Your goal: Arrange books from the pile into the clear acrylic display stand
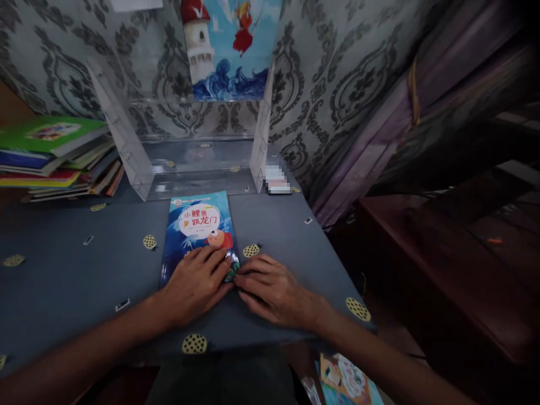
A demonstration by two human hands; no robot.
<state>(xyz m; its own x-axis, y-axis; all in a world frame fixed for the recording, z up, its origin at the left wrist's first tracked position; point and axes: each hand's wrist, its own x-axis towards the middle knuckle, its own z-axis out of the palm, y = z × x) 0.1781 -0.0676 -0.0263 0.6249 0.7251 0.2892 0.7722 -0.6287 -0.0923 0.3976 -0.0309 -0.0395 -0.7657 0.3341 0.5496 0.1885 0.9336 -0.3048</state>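
Note:
A thin blue picture book [172, 253] with a cartoon fish and red Chinese lettering on its cover lies closed on the table. My left hand [196, 281] rests palm down across its lower part, fingers stretched out, hiding some of the cover. At the book's lower right corner is my right hand [274, 289], back up, its fingers loosely extended. Its fingertips touch or nearly touch the book's edge, and I see no grip on it. Behind the book stands a clear acrylic rack [130, 152] with a picture of a lighthouse and waves [230, 50] in its upper part.
Stacked books [54, 157] stand at the table's left. A small blurred-out item [277, 180] lies right of the rack. The grey tablecloth [287, 230] has pineapple prints. Another picture book [348, 379] is below the front edge. A purple curtain [363, 140] and dark red furniture [439, 270] are on the right.

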